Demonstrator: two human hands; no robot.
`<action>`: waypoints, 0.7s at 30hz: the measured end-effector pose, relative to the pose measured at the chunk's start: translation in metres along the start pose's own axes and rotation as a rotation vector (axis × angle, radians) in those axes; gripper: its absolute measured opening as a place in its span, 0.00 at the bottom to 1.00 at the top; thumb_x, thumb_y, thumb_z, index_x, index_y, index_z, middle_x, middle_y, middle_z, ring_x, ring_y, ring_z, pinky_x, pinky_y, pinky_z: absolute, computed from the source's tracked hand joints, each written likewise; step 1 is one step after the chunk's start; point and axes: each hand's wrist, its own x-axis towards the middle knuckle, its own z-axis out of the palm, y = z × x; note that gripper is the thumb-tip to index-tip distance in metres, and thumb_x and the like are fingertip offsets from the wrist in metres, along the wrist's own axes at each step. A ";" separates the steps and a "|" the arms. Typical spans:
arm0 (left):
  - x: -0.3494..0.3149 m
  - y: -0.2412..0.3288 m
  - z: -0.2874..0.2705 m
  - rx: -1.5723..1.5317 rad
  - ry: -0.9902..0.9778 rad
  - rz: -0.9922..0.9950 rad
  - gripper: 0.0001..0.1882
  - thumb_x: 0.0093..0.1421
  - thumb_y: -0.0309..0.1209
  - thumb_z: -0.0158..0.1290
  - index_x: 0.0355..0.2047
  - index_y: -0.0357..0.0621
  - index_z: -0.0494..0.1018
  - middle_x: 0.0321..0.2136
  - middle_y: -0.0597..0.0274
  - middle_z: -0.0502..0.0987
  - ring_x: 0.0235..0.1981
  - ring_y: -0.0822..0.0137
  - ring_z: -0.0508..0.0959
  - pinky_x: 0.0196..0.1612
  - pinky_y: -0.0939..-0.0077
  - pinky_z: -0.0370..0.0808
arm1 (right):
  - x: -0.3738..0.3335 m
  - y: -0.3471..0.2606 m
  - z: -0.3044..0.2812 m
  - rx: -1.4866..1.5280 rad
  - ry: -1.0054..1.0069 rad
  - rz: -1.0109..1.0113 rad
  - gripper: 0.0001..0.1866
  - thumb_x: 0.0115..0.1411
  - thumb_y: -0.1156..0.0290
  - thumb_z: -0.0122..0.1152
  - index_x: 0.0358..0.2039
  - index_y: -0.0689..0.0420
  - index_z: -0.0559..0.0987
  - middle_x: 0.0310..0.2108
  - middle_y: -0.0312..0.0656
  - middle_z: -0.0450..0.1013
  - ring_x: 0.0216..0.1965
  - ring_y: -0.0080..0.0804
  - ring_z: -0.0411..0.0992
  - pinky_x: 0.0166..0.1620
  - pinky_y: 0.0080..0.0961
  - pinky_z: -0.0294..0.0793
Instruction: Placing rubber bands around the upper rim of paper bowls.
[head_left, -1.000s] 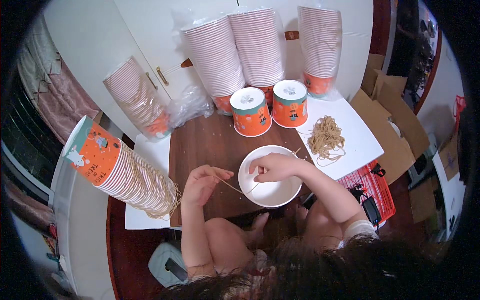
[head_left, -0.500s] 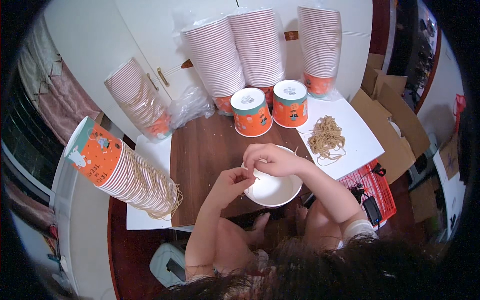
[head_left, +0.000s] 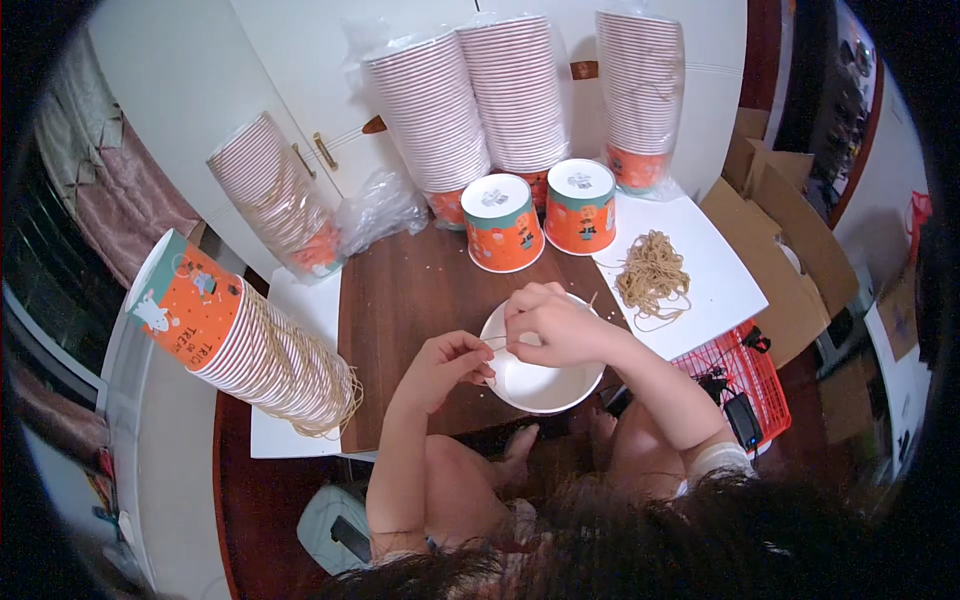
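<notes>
A paper bucket (head_left: 545, 385) stands mouth up near the front edge of the table, its white inside showing. At its left rim, my left hand (head_left: 447, 365) is closed in a pinch, thumb and forefinger together. My right hand (head_left: 555, 325) reaches over the bucket's mouth with its fingers curled down and pinched. A thin cord (head_left: 497, 347) runs between the two sets of fingertips. Its ends are hidden by my fingers. On the white tabletop to the right lies a loose heap of tan cords (head_left: 654, 277).
Two orange-and-green buckets (head_left: 503, 225) sit upside down behind. Bagged bucket stacks (head_left: 425, 115) rise at the back. A leaning stack with cords (head_left: 270, 350) is at the left, a plastic bag (head_left: 380, 215) behind it. A red basket (head_left: 765, 390) and cardboard box (head_left: 790, 250) are at right.
My hands have drawn slightly apart, the left one moving left and the right one a little right. A short length of cord now shows between them.
</notes>
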 end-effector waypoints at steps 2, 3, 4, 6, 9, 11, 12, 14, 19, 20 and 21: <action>0.000 -0.001 -0.003 -0.044 0.017 -0.014 0.04 0.52 0.24 0.50 0.29 0.38 0.70 0.24 0.63 0.73 0.26 0.74 0.74 0.29 0.83 0.72 | 0.000 -0.010 -0.002 -0.011 -0.075 -0.013 0.05 0.42 0.66 0.54 0.18 0.52 0.75 0.25 0.37 0.68 0.34 0.34 0.65 0.36 0.33 0.60; 0.001 -0.003 -0.004 -0.087 0.030 -0.029 0.04 0.51 0.23 0.50 0.29 0.38 0.70 0.24 0.62 0.73 0.26 0.74 0.74 0.29 0.83 0.72 | -0.001 -0.013 0.000 -0.024 -0.147 -0.021 0.04 0.42 0.67 0.54 0.17 0.51 0.74 0.23 0.38 0.68 0.32 0.35 0.66 0.34 0.33 0.60; 0.001 -0.005 -0.006 -0.089 0.032 -0.029 0.04 0.51 0.23 0.50 0.29 0.38 0.70 0.24 0.62 0.73 0.26 0.74 0.74 0.29 0.83 0.72 | -0.002 -0.016 0.008 0.028 -0.148 -0.097 0.06 0.43 0.65 0.53 0.17 0.52 0.74 0.20 0.39 0.67 0.29 0.35 0.67 0.33 0.32 0.60; 0.000 -0.007 -0.008 -0.051 -0.009 0.064 0.04 0.49 0.23 0.53 0.27 0.39 0.70 0.24 0.64 0.73 0.25 0.74 0.73 0.29 0.82 0.71 | -0.007 -0.032 0.024 0.068 -0.163 -0.125 0.06 0.44 0.65 0.52 0.18 0.52 0.74 0.20 0.38 0.68 0.28 0.35 0.68 0.32 0.32 0.60; 0.000 -0.005 -0.008 0.083 -0.023 0.051 0.06 0.47 0.21 0.54 0.27 0.39 0.69 0.24 0.65 0.72 0.25 0.75 0.73 0.29 0.81 0.71 | -0.009 -0.041 0.035 -0.024 -0.204 -0.102 0.07 0.46 0.65 0.53 0.18 0.53 0.75 0.20 0.39 0.69 0.27 0.34 0.69 0.31 0.32 0.62; -0.001 -0.004 -0.007 0.117 -0.046 0.065 0.07 0.47 0.20 0.53 0.27 0.39 0.67 0.24 0.65 0.71 0.26 0.75 0.73 0.30 0.82 0.72 | -0.009 -0.034 0.035 -0.018 -0.207 -0.051 0.09 0.47 0.63 0.54 0.18 0.54 0.75 0.21 0.40 0.69 0.27 0.36 0.69 0.30 0.34 0.64; -0.001 -0.005 -0.007 0.150 -0.064 0.078 0.09 0.47 0.19 0.53 0.28 0.39 0.65 0.25 0.64 0.70 0.27 0.75 0.73 0.30 0.83 0.72 | -0.005 -0.023 0.033 0.027 -0.175 -0.023 0.10 0.47 0.62 0.54 0.19 0.55 0.75 0.22 0.41 0.70 0.27 0.38 0.70 0.29 0.34 0.65; -0.003 -0.004 -0.005 0.134 -0.055 0.060 0.10 0.46 0.19 0.53 0.29 0.40 0.63 0.25 0.65 0.69 0.27 0.74 0.73 0.30 0.83 0.72 | 0.001 -0.016 0.026 0.002 -0.191 0.129 0.12 0.47 0.60 0.55 0.21 0.56 0.76 0.23 0.43 0.71 0.26 0.39 0.70 0.29 0.34 0.68; -0.008 0.000 0.001 0.150 -0.028 0.116 0.15 0.47 0.19 0.53 0.31 0.40 0.59 0.26 0.64 0.65 0.28 0.73 0.73 0.29 0.82 0.72 | 0.004 -0.010 0.038 0.248 -0.178 0.231 0.14 0.44 0.58 0.59 0.23 0.56 0.77 0.26 0.43 0.72 0.27 0.39 0.71 0.31 0.32 0.68; -0.006 -0.002 0.002 0.178 0.007 0.144 0.16 0.47 0.20 0.53 0.33 0.40 0.59 0.27 0.63 0.65 0.28 0.72 0.73 0.29 0.82 0.72 | 0.003 -0.009 0.039 0.240 -0.172 0.244 0.14 0.44 0.58 0.59 0.23 0.56 0.77 0.26 0.43 0.72 0.27 0.39 0.71 0.31 0.32 0.68; -0.003 -0.003 0.003 0.208 0.041 0.174 0.17 0.47 0.20 0.54 0.34 0.40 0.58 0.28 0.62 0.64 0.27 0.72 0.73 0.28 0.82 0.72 | 0.003 -0.008 0.040 0.263 -0.179 0.256 0.12 0.44 0.61 0.59 0.25 0.55 0.77 0.25 0.42 0.72 0.27 0.36 0.71 0.30 0.30 0.68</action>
